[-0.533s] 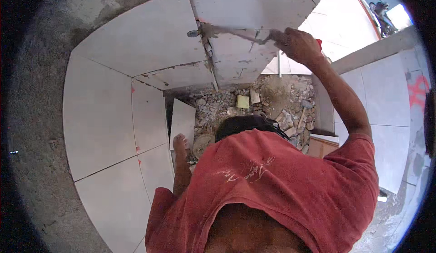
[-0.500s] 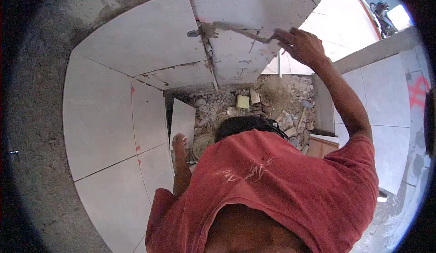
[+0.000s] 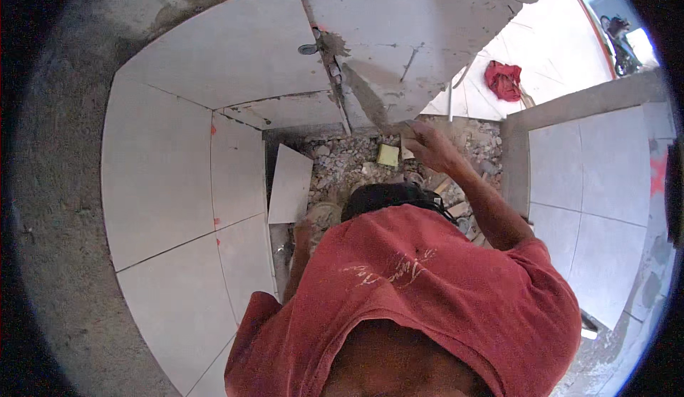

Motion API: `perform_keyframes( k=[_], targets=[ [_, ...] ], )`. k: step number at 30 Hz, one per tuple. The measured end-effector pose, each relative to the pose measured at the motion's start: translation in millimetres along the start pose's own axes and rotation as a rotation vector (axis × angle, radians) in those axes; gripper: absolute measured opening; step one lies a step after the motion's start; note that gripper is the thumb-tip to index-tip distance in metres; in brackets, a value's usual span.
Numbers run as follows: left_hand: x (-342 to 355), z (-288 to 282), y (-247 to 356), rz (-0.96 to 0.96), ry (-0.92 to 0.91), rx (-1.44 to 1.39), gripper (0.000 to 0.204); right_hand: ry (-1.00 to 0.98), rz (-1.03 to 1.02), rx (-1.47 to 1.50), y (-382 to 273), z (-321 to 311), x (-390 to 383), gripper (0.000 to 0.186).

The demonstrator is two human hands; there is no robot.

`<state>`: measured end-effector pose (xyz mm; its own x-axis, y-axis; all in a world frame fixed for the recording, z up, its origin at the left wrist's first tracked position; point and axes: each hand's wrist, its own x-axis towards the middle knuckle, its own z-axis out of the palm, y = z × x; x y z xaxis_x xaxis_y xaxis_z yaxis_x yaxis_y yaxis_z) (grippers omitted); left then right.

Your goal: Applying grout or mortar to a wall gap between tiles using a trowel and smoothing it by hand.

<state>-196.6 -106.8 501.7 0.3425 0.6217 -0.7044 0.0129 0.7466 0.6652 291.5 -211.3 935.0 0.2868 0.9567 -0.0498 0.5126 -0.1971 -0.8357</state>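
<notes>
In the head view, my right hand (image 3: 427, 144) grips a mortar-smeared trowel (image 3: 370, 101), whose blade is blurred and angled up-left along a white tiled surface (image 3: 263, 48). An open joint (image 3: 335, 76) with grey mortar runs down that surface, beside a small round grey fitting (image 3: 307, 49). My left hand (image 3: 305, 227) is low on the left, near a loose white tile (image 3: 288, 183); its fingers are smeared and partly hidden. A yellow block (image 3: 387, 155) lies on the rubble (image 3: 335, 162) below the joint. My red shirt covers much of the lower view.
White tiled walls (image 3: 160, 183) (image 3: 613, 162) stand on both sides, with rough grey concrete (image 3: 57, 204) at the far left. A grey ledge (image 3: 563, 98) borders a bright tiled floor at top right, where a red cloth (image 3: 503, 80) lies and a motorcycle (image 3: 621, 44) stands beyond.
My right hand and the trowel have dropped down and leftward, uncovering the red cloth. My left hand has shifted slightly right and now looks blurred. The view has shifted a little.
</notes>
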Motion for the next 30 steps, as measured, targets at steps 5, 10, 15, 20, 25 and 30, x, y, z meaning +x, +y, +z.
perform_keyframes(
  k=[5,10,15,20,25,30],
  targets=[
    [0,-11,9,-0.034,0.031,0.071,0.023,0.206,-0.116,-0.086,-2,32,22,0.038],
    [-32,-3,44,0.036,-0.002,0.051,0.024,0.224,-0.054,0.002,-34,53,26,0.031],
    [-49,-16,69,0.019,-0.187,0.660,0.025,0.150,0.173,0.245,-73,75,38,0.035],
    [-56,-23,71,-0.133,-0.163,-0.108,0.029,0.129,-0.180,-0.057,-40,39,36,0.034],
    [-66,23,117,-0.091,-0.084,0.150,0.028,-0.175,-0.167,-0.102,-28,-40,15,0.032],
    [-101,116,164,0.062,-0.031,0.309,0.027,0.075,-0.192,-0.002,27,-9,19,0.034]
  ],
)
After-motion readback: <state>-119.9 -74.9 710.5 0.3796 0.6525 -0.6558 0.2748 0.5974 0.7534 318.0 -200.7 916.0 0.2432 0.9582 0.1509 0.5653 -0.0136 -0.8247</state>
